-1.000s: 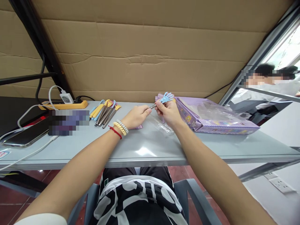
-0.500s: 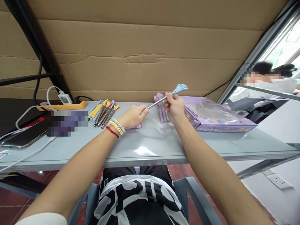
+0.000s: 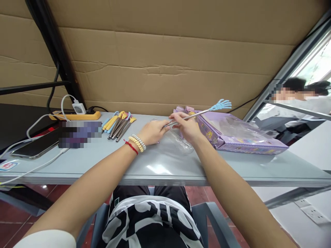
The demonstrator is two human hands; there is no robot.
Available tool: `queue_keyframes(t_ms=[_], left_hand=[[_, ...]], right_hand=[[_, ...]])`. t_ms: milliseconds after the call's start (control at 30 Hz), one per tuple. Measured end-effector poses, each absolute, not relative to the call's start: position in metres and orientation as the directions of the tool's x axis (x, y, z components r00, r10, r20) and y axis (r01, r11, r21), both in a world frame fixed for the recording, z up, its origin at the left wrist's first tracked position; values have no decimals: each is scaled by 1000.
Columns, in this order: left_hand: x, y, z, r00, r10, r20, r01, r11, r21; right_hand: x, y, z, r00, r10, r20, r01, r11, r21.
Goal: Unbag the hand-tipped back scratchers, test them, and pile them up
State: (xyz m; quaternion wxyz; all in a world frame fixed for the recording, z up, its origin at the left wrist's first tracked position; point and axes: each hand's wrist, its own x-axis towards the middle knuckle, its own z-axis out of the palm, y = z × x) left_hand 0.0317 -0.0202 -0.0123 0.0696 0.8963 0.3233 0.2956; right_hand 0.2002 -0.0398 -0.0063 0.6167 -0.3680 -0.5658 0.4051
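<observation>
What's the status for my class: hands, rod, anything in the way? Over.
Left hand holding rod at its plain end. Right hand against it, grip unclear. Blue tip free, pointing right. Clear wrapper close by, not blocking rod.

Bright, even light, with a white glare flaring on the bench point(image 3: 232, 168)! The window point(image 3: 322, 57) at far right washes out, the plastic wrapper point(image 3: 183, 143) glints, the cardboard point(image 3: 165, 51) sits duller; wide-lens stretch pulls the edges, blocky pixels mask patches left and right.
</observation>
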Motion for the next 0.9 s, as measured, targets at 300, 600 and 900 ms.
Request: queue_keyframes(t_ms=[300, 600, 900], left_hand=[[42, -30, -10, 554, 664, 502, 535, -746, 396], [47, -28, -9, 651, 589, 479, 269, -769, 580], [47, -33, -7, 716, 582, 385, 236, -721, 651]], right_hand=[[187, -42, -7, 48, 939, 341, -194, 344, -919], [180, -63, 5, 29, 845, 534, -313, 515, -798], [190, -63, 3, -34, 811, 583, -374, 531, -760]])
